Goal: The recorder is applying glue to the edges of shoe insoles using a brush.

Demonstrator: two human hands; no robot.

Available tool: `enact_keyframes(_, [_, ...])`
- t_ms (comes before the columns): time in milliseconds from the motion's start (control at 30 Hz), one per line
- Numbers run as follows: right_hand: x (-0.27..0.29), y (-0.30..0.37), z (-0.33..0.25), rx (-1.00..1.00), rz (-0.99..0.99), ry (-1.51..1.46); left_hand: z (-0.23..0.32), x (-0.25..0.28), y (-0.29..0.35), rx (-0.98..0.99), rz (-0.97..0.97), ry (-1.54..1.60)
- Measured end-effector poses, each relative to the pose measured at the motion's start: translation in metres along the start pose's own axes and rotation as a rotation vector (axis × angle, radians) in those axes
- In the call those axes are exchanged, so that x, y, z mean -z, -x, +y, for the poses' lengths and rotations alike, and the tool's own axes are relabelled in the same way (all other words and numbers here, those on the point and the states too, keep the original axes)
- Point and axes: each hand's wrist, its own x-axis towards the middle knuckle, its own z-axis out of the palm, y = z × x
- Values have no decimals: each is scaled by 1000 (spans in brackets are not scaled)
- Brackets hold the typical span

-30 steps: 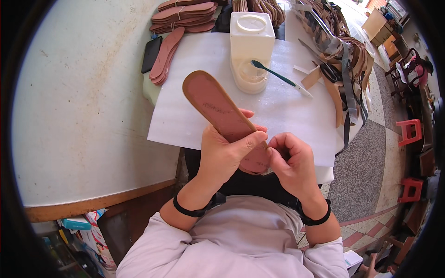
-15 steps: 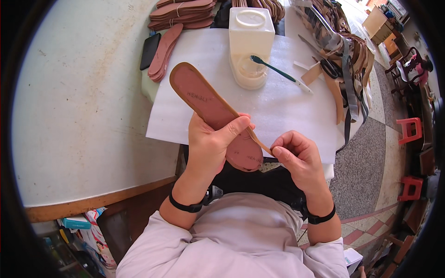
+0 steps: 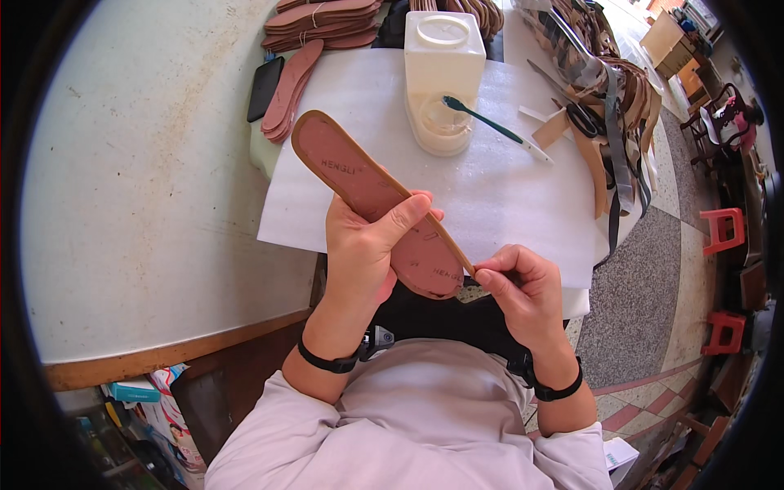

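insole (image 3: 371,192) tilted further left, hands unchanged

Insole (image 3: 371,200) middle under left thumb (image 3: 400,220)

Single head-worn fisheye view, looking steeply down from above onto lap and table (image 3: 147,204). Very near to both hands: left hand (image 3: 363,245) and right hand (image 3: 523,290) at frame centre, forearms entering from the lower edge. Facing forward across the table toward stacked soles at the top. Straight edges bent near the dark circular rim; floor and red stools (image 3: 723,229) at right.
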Motion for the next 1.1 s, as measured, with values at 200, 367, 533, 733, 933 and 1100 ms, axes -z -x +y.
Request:
enact_keyframes(200, [-1,0,-2,-2,7,0,1,-2,-1,-2,13,5])
enact_keyframes(367, [-1,0,2,1,5,38,0,-3,-2,-14,30,6])
enact_keyframes(533, [-3,0,4,3,13,41,-2,-3,-4,-31,28,6])
enact_keyframes(733, [-4,0,5,4,19,61,-6,-1,-6,-38,28,7])
enact_keyframes(933, [-5,0,5,15,27,78,-6,-3,-6,-46,36,10])
enact_keyframes(1100, [-7,1,2,7,39,110,-7,-3,-6,-56,43,2])
